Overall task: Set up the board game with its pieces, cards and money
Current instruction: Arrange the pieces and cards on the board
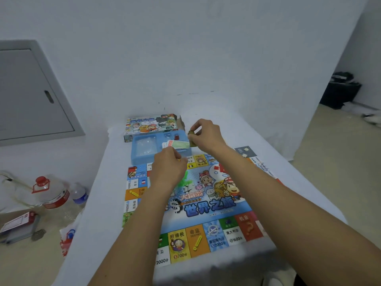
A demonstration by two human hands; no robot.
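Two hands: both raised over the far edge of the game board (206,203), which lies unfolded on the white surface (99,213)
Right hand (208,135): fingers curled, pinching a small olive-brown stack (192,139) that looks like banknotes or cards; too blurred to say which
Left hand (168,170): fingers curled in, a small yellow bit (179,160) showing at the fingertips; it seems pinched, perhaps a band or a token, cannot tell
Blue tray (144,149): just beyond the board, touching or overlapping its far edge; loose cards and a green note (179,144) lie in its right compartment, a dark red piece (176,137) stands behind them, clear plastic sits in the left compartment
Game box (150,125): behind the tray, at the far end of the surface
Step, as a judgement: unpacking the money or cards; most pieces are not yet laid out
Risk, loose stack: the pinch grips one edge only, so sheets could fan out and drop into the tray or onto the board
Risk, small yellow bit: light and barely held; it could slip out and roll off the surface
Risk, board: either forearm lowered onto it could drag it askew
Off the surface: bottles (52,193) and a red-and-grey case (18,226) on the floor at left, so a dropped piece could hide among them
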